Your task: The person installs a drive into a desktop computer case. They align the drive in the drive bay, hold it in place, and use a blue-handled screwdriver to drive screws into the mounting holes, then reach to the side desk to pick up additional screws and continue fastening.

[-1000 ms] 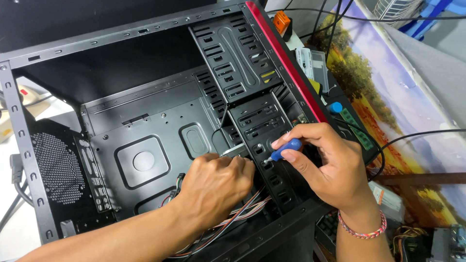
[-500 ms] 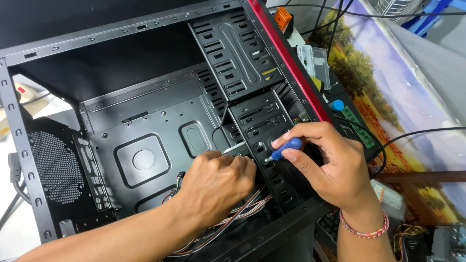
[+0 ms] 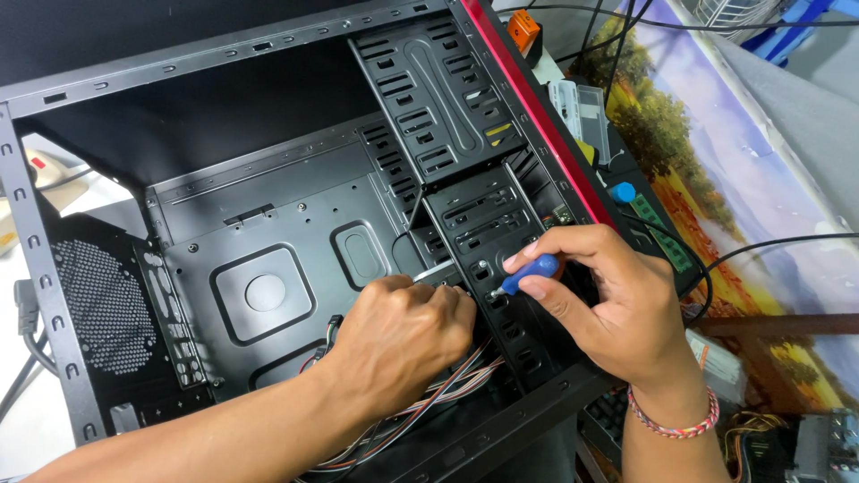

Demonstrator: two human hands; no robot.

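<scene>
Work surface: table covered with a printed landscape mat [image 3: 761,206], showing trees and sky. Open black steel computer case with a red front edge [image 3: 268,224] lay on it at 9 o'clock. Black cables [image 3: 787,243] crossed the mat at 3 o'clock. Green circuit strip [image 3: 662,234] lay beside the case.

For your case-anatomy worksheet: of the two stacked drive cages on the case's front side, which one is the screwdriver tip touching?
The lower cage, just below the larger upper cage. The right hand holds the blue-handled screwdriver against its side.
</scene>
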